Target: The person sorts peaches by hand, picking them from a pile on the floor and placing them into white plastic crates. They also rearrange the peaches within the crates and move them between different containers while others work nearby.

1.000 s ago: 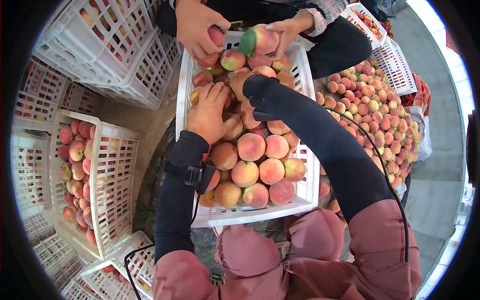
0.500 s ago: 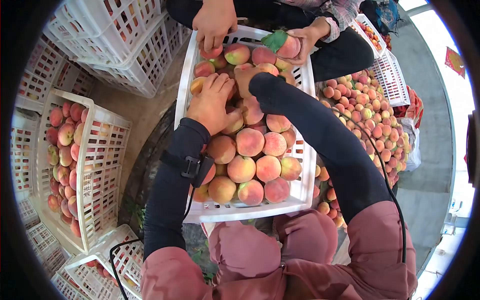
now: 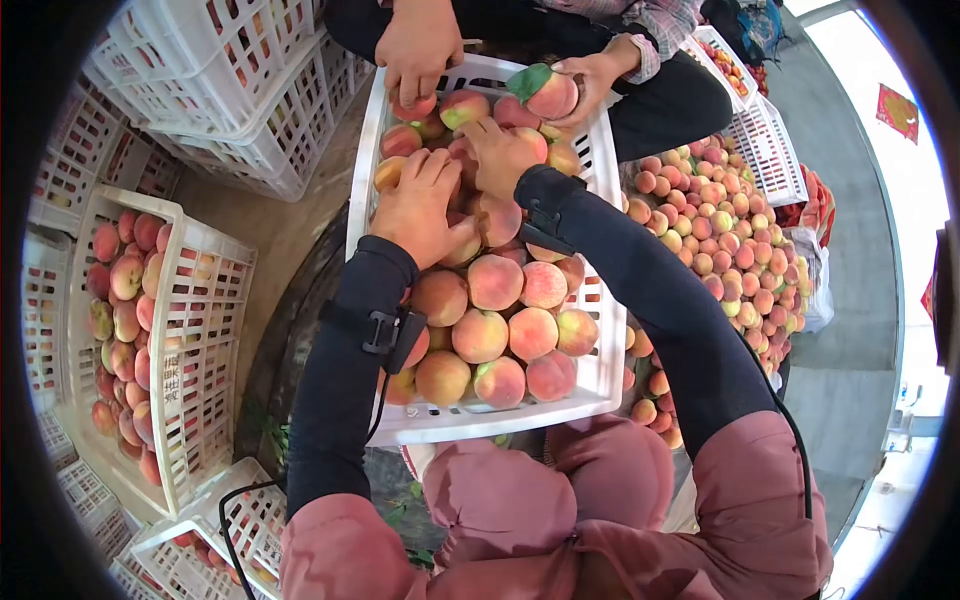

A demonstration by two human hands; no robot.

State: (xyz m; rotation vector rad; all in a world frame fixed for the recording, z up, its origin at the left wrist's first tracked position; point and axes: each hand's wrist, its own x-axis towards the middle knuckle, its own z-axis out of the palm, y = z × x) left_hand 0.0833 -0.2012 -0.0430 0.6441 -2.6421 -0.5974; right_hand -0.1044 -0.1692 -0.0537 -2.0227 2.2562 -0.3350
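Note:
A white plastic crate (image 3: 520, 418) full of peaches (image 3: 480, 336) stands in front of my knees. My left hand (image 3: 425, 205) lies over peaches on the crate's left side, fingers stretched out and thumb apart. Close beside it, my right hand (image 3: 503, 158) bends its fingers over a reddish peach (image 3: 463, 150); its thumb is hidden. Across the crate, another person's hand (image 3: 420, 50) touches a peach at the far left corner. That person's other hand (image 3: 592, 82) holds a peach with a green leaf (image 3: 528, 82).
Stacked white crates (image 3: 210, 90) rise at the left. A tilted crate of peaches (image 3: 210, 350) stands below them. At the right, a large heap of loose peaches (image 3: 735, 230) covers the floor, with more crates (image 3: 768, 150) behind it. A dark cable runs along each of my sleeves.
My right hand has shifted slightly up, and its wrist has turned so the strap shows. My left hand stays over the peaches. The other person's leafed peach appears slightly further left.

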